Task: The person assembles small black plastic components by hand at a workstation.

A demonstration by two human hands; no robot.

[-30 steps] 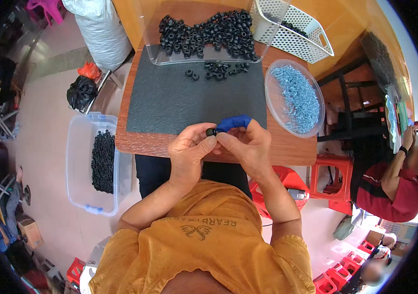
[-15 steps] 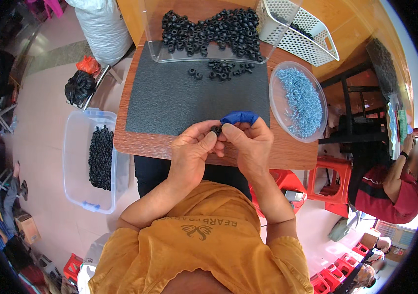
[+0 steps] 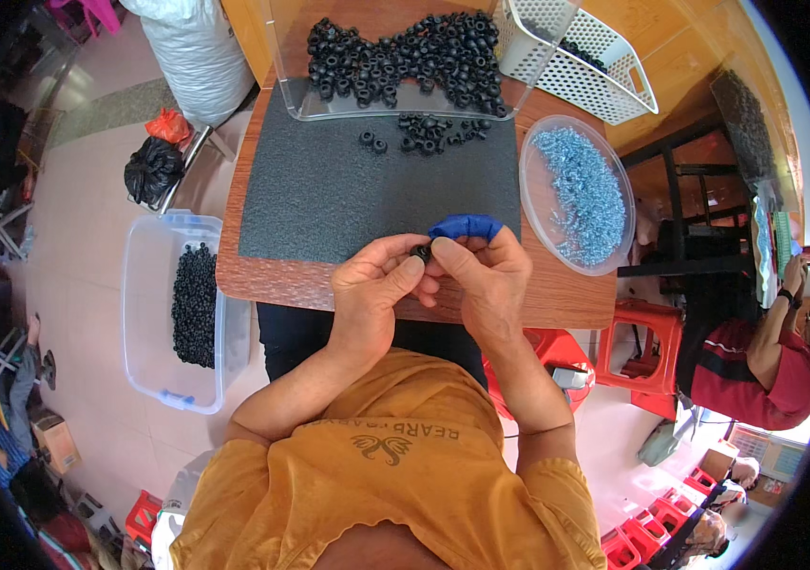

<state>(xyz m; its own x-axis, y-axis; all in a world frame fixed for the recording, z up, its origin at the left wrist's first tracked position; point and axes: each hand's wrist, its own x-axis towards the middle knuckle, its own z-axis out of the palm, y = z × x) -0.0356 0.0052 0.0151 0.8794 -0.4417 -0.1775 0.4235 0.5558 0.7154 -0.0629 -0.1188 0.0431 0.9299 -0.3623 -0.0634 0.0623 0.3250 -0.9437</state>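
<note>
A small round black part (image 3: 420, 252) with a hole is pinched between the fingertips of both hands, above the near edge of the table. My left hand (image 3: 373, 280) is closed round its left side. My right hand (image 3: 490, 280), with a blue cover (image 3: 465, 227) on the index finger, presses its thumb against the part. Whether a smaller piece sits in the fingers is hidden. Beyond the hands lies a dark textured mat (image 3: 319, 195), with a loose cluster of black parts (image 3: 427, 133) at its far side. Many similar parts (image 3: 405, 62) fill a clear bin behind it.
On the table's right stands a round clear tray of small blue pieces (image 3: 583, 195). A white perforated basket (image 3: 604, 90) is at the back right. On the floor to the left is a clear tub (image 3: 153, 323) holding black parts. Red stools (image 3: 640, 347) and another person (image 3: 756, 375) are at right.
Both hands stay almost in place, still pinching the black part. The view of the table has shifted very slightly.
</note>
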